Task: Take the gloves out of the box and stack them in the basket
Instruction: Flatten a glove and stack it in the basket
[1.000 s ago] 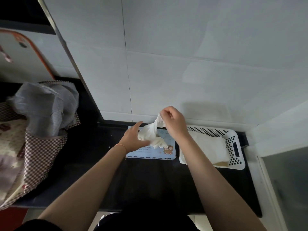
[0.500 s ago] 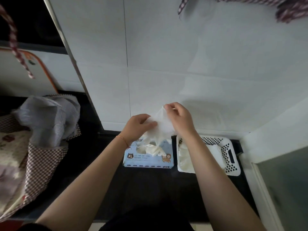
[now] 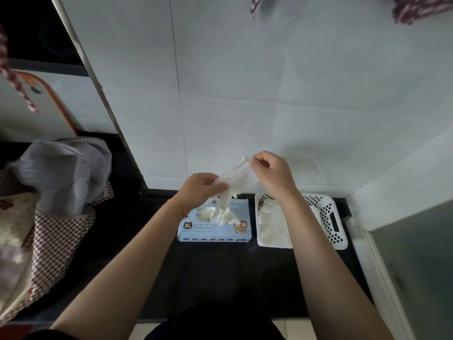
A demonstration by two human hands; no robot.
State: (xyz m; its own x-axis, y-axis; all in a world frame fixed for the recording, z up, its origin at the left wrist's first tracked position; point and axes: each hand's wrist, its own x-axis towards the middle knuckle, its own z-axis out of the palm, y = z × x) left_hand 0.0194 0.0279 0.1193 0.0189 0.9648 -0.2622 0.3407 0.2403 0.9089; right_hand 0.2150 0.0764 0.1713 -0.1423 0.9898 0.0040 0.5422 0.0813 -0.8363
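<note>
Above the blue glove box at the black countertop's back edge, the left hand and right hand each pinch one translucent glove. Stacked gloves lie in the white perforated basket just beside the box.

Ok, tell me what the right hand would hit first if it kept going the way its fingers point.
Its fingers point left, pinching the glove. Going on, the right hand would likely meet the left hand, which holds the same glove; depth is unclear.
</note>
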